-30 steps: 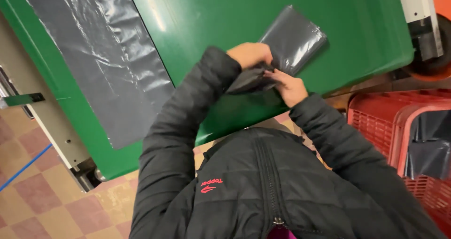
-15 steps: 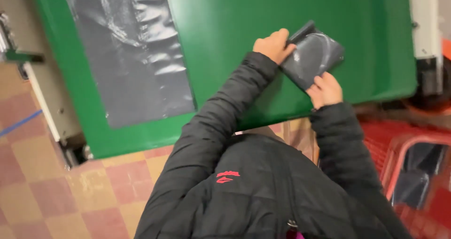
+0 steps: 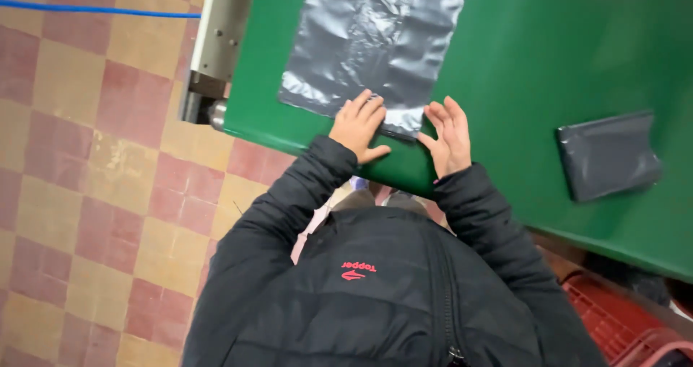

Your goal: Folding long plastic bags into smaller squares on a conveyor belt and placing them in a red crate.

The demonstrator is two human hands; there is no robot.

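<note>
A person's left hand (image 3: 359, 127) and right hand (image 3: 449, 137) press flat, fingers released, on the near edge of an unfolded grey plastic bag (image 3: 372, 46) on the green worktop (image 3: 570, 57); one folded bag (image 3: 608, 155) lies finished, well apart.
</note>
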